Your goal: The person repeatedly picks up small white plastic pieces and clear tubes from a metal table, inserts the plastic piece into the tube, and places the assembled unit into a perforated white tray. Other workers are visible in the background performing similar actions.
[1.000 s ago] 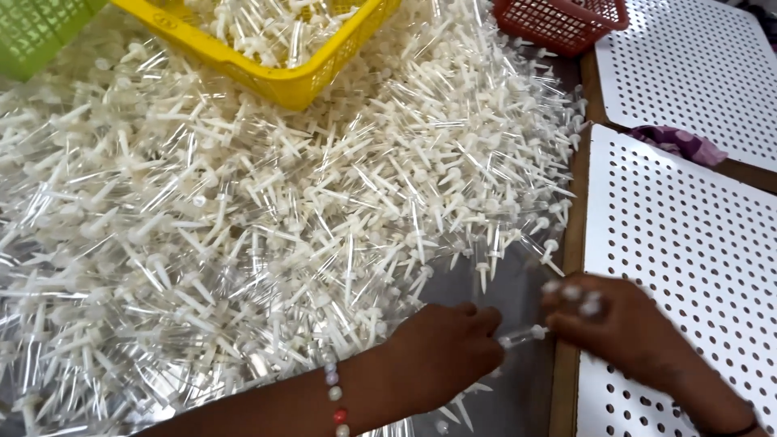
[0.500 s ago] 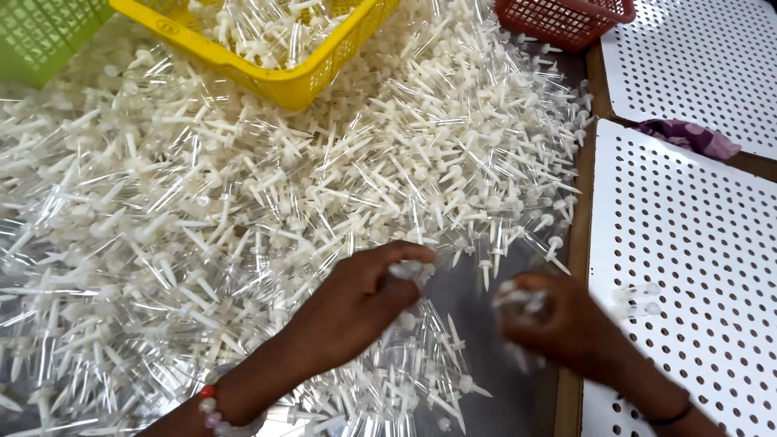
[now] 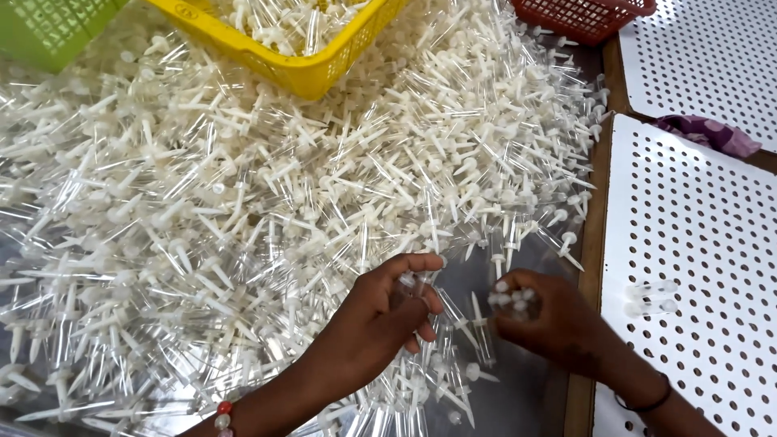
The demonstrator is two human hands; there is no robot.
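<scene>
Clear plastic tubes (image 3: 267, 202) with white stoppers lie in a deep pile across the worktop (image 3: 530, 396), reaching its left and far edges. The left hand (image 3: 388, 311) rests on the near side of the pile, fingers curled, pinching one tube. The right hand (image 3: 542, 316) sits just beside it, fist closed around a bunch of tubes. A white perforated board (image 3: 688, 243) lies along the right edge. A yellow basket (image 3: 299, 65) sits on the pile at the far edge.

A grey table top (image 3: 518, 388) fills the frame, a wooden strip (image 3: 597, 210) running down the right side under even, bright light.
</scene>
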